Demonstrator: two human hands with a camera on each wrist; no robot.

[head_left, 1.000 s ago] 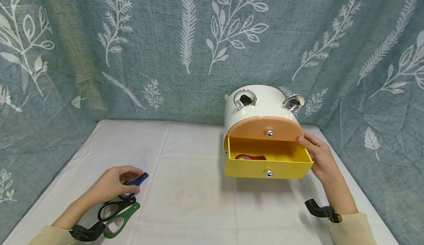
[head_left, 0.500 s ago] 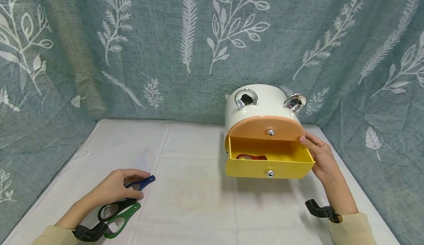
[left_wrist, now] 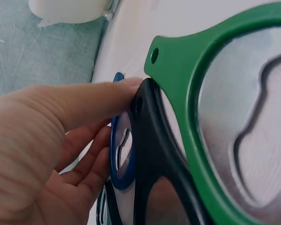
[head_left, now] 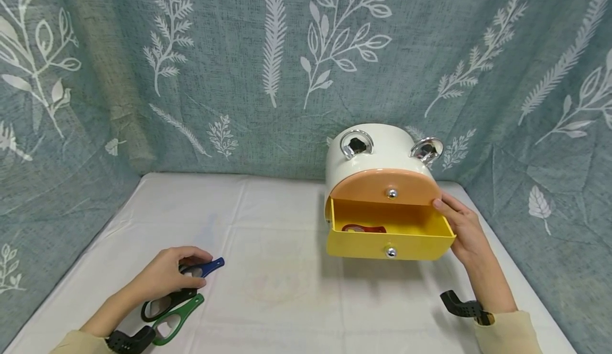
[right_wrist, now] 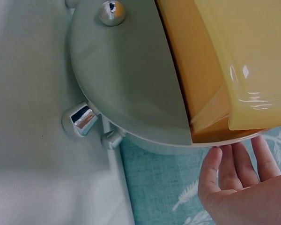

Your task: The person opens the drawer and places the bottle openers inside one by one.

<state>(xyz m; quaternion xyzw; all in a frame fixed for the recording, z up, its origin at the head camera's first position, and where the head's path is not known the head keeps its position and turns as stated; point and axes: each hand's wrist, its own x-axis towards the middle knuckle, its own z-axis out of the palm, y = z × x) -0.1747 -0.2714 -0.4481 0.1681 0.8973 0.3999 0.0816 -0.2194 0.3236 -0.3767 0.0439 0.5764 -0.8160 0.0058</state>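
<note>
My left hand (head_left: 164, 274) pinches a blue bottle opener (head_left: 212, 266) between thumb and fingers, low over the white table. Black (head_left: 160, 307) and green (head_left: 178, 319) bottle openers lie right beside that hand. The left wrist view shows the green opener (left_wrist: 178, 61) as a flat oval with a metal middle and a hole in its tail. A white rounded drawer box (head_left: 377, 146) stands at the right, its yellow lower drawer (head_left: 358, 246) pulled out with a red bottle opener (head_left: 365, 229) inside. My right hand (head_left: 464, 229) rests its fingertips (right_wrist: 213, 157) against the box's side.
The box has an orange upper drawer (head_left: 368, 184), which is closed, and two chrome eye-shaped pieces on top. A patterned green curtain (head_left: 229, 67) surrounds the table (head_left: 268, 200) at the back and sides.
My left hand has shifted slightly to the right, and the blue bottle opener has turned and moved right with it. The right hand and the box stay in place.
</note>
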